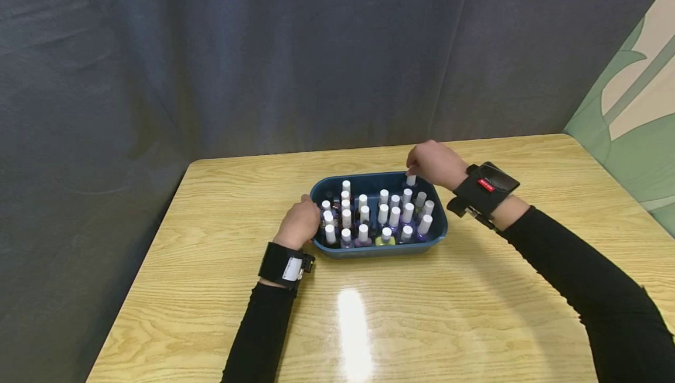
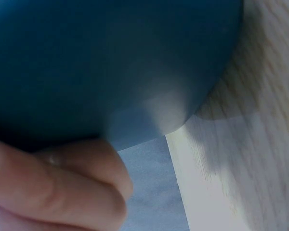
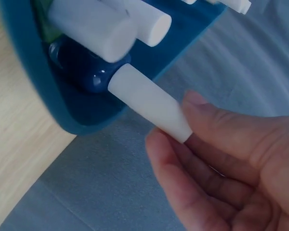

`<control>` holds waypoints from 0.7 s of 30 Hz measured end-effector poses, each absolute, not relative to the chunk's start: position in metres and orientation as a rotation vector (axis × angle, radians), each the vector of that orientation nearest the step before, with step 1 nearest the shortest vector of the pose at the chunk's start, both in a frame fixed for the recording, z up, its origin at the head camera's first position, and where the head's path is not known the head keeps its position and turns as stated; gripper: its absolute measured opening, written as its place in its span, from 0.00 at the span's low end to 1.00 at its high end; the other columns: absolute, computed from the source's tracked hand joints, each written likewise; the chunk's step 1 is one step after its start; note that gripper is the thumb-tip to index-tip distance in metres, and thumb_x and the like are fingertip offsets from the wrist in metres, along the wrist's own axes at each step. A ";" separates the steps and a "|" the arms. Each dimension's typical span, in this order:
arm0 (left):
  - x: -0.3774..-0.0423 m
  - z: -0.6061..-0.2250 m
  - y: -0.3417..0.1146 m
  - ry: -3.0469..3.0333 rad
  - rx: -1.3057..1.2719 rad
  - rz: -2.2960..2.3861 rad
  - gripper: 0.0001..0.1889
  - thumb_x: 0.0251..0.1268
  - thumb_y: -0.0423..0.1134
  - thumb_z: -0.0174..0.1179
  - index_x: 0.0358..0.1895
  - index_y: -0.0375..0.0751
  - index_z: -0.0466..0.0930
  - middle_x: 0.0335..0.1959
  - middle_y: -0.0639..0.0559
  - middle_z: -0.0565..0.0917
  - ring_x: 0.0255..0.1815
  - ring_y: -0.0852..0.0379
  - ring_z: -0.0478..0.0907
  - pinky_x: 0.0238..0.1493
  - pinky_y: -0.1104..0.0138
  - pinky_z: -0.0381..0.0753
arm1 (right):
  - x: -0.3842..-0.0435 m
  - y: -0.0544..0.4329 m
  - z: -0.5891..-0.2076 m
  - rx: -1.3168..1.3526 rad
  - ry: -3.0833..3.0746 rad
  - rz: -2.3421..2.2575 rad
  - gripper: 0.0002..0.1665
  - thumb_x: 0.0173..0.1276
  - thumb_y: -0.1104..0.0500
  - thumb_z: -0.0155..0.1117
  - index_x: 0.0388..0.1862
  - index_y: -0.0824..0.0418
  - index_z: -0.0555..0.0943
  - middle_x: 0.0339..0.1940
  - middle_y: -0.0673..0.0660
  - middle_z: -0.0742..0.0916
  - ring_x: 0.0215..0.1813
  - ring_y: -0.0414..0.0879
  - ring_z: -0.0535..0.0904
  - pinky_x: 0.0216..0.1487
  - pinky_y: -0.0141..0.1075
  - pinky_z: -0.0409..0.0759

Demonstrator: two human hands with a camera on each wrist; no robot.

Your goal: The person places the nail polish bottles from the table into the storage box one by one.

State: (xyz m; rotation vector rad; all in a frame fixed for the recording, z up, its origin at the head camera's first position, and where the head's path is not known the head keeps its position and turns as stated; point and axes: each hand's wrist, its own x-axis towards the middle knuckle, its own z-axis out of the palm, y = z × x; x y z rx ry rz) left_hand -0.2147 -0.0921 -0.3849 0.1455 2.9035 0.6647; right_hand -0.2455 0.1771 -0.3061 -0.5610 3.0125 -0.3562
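Observation:
A dark blue oblong bin (image 1: 377,249) stands on the table, holding many nail polish bottles with white caps. At its far right corner, my right hand (image 1: 436,164) pinches the white cap of a nail polish bottle (image 3: 149,102) between thumb and fingers. That bottle's dark blue glass body (image 3: 89,72) shows inside the bin in the right wrist view. My left hand (image 1: 299,222) grips the bin's left end, its curled fingers (image 2: 86,192) against the outer wall in the left wrist view; the thumb is hidden there.
The wood-grain table (image 1: 221,289) extends on all sides of the bin. Behind its far edge hangs a dark grey cloth (image 1: 316,55). A green and beige leaf-patterned surface (image 1: 633,102) borders the right side.

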 end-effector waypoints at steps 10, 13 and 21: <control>-0.215 -0.385 -0.091 2.879 0.113 0.692 0.16 0.72 0.34 0.32 0.48 0.25 0.65 0.31 0.31 0.80 0.16 0.49 0.78 0.15 0.66 0.73 | -0.246 0.180 -0.313 -0.579 2.992 -0.308 0.05 0.57 0.65 0.66 0.32 0.66 0.84 0.29 0.59 0.86 0.27 0.47 0.77 0.32 0.40 0.78; -0.215 -0.385 -0.091 2.876 0.112 0.690 0.16 0.72 0.35 0.32 0.48 0.25 0.65 0.31 0.31 0.80 0.16 0.49 0.78 0.16 0.67 0.73 | -0.246 0.180 -0.314 -0.574 2.983 -0.312 0.05 0.56 0.65 0.66 0.32 0.66 0.84 0.28 0.59 0.86 0.26 0.46 0.77 0.31 0.39 0.78; -0.214 -0.384 -0.092 2.891 0.130 0.677 0.15 0.71 0.34 0.33 0.47 0.25 0.66 0.30 0.31 0.80 0.18 0.47 0.79 0.15 0.66 0.74 | -0.246 0.178 -0.315 -0.571 2.966 -0.303 0.06 0.56 0.64 0.67 0.33 0.66 0.84 0.30 0.59 0.86 0.27 0.46 0.78 0.31 0.40 0.78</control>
